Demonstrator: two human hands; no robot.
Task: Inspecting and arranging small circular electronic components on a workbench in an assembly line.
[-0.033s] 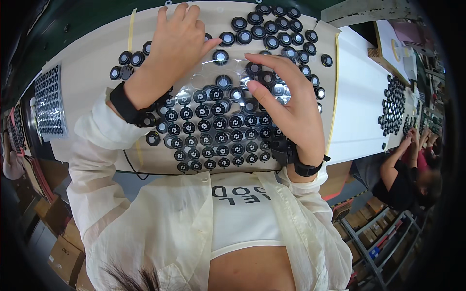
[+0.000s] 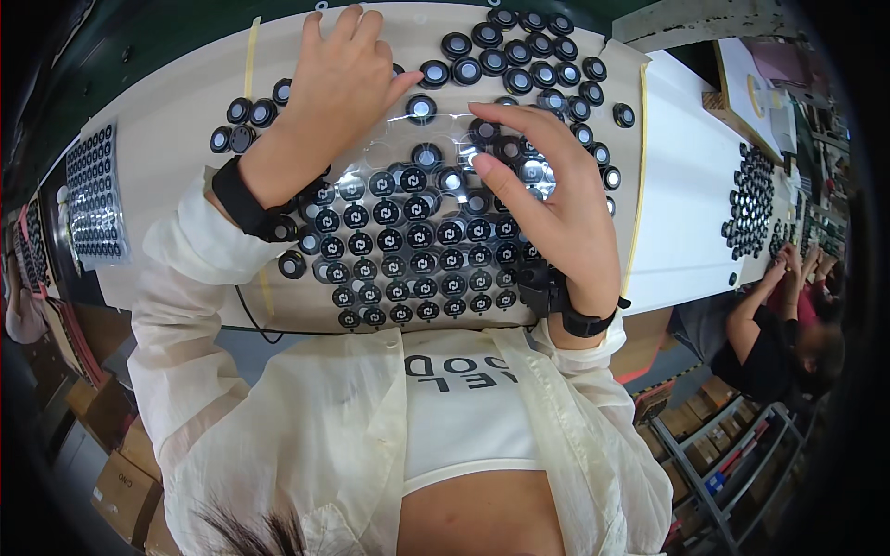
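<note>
A clear sheet [image 2: 378,153] bearing rows of round black stickers with white marks [image 2: 390,240] lies in front of me, over several black round parts. My right hand [image 2: 556,190] is over the sheet's upper right part, thumb and forefinger apart, the forefinger tip at its far edge. Its other fingers are mostly hidden. Further off on the left, my left hand [image 2: 345,74] is spread over the table, thumb stretched sideways beside a black round part with a grey centre [image 2: 434,74]. Another such part [image 2: 421,109] sits just beyond the sheet's bare upper edge.
More black round parts [image 2: 517,81] cluster at the far right, with a few [image 2: 263,113] left of my left forearm. A second sticker sheet [image 2: 95,195] lies at the table's left end. Yellow tape [image 2: 636,185] borders a white surface [image 2: 681,185]. Another person [image 2: 765,324] works at the right.
</note>
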